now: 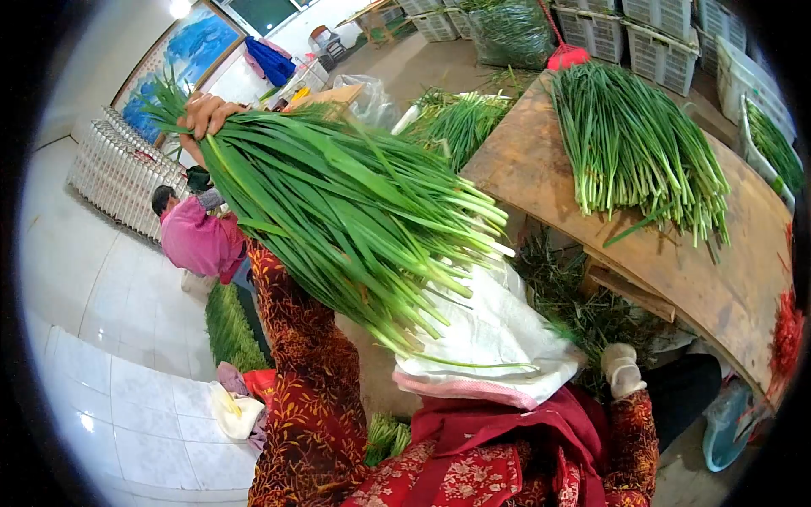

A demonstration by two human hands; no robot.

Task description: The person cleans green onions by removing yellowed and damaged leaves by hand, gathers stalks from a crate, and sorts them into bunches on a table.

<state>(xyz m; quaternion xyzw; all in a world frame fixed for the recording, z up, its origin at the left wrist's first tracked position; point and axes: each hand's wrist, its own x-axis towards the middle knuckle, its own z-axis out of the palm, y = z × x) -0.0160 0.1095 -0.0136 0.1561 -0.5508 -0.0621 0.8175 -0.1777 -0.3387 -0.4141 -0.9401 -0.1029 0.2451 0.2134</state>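
Observation:
A large bunch of long green leafy stalks [338, 194] hangs across the middle of the view, pale stem ends toward the lower right. Bare fingers of my left hand [205, 116] are wrapped round its leafy end at the upper left. My right hand [623, 370], in a whitish glove, is low at the right beside my dark trouser leg; its fingers are too unclear to read. Under the stem ends a white woven sack [498, 338] covers my lap. Another pile of stalks [638, 144] lies on the wooden table [524, 160] at the right.
A co-worker in pink [198, 237] sits at the left. Dark plant scraps [557, 287] lie below the table edge. Red ties [787, 338] hang at the table's right end, above a blue basin [726, 435]. Plastic crates [659, 57] stand at the back.

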